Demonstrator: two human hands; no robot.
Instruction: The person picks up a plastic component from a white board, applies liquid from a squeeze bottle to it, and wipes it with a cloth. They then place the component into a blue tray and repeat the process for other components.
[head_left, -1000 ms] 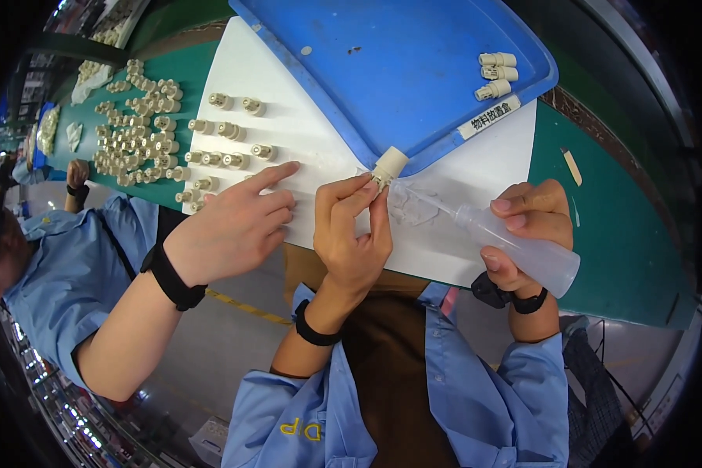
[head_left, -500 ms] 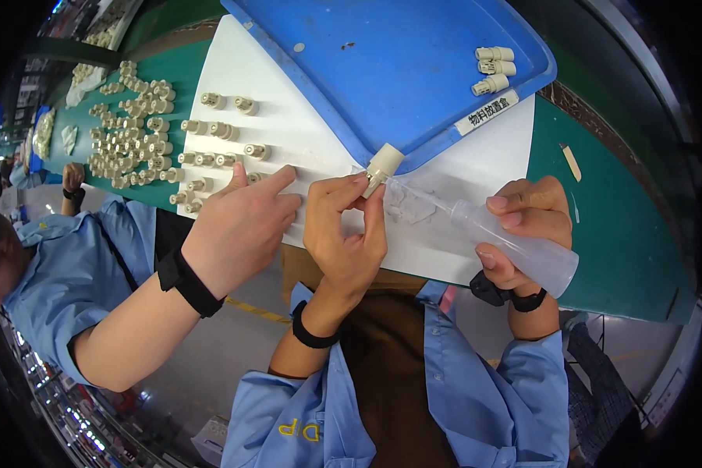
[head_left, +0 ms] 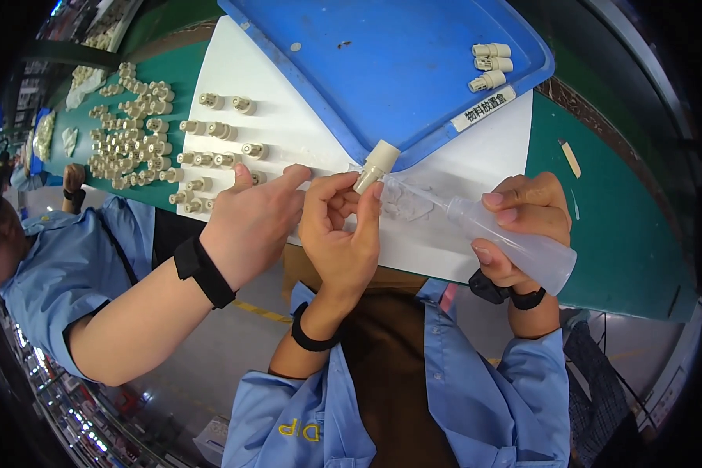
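My left hand point(head_left: 342, 230) pinches a cream cylindrical plastic fitting point(head_left: 377, 166) between thumb and fingers. The fitting is tilted, its wider smooth end up, in front of the blue tray's near corner. In my right hand point(head_left: 526, 226) is a translucent squeeze bottle point(head_left: 515, 243), lying slanted with its thin nozzle point(head_left: 415, 190) toward the fitting. I cannot tell whether the nozzle tip touches it. Under the nozzle lies a crumpled clear film point(head_left: 407, 204) on white paper point(head_left: 308, 144). Loose cream fittings point(head_left: 256, 150) stand and lie on the paper at left.
A co-worker's hand point(head_left: 253, 214) reaches over the paper, close beside my left hand. Beyond it, many fittings point(head_left: 132, 140) crowd the green mat point(head_left: 624, 234). The blue tray point(head_left: 398, 70) holds three fittings point(head_left: 491, 64). A small knife-like blade point(head_left: 571, 158) lies at right.
The fitting in my left hand has turned more upright and shifted slightly left, away from the nozzle. The co-worker's hand has moved right, nearer my left hand. The bottle has barely moved.
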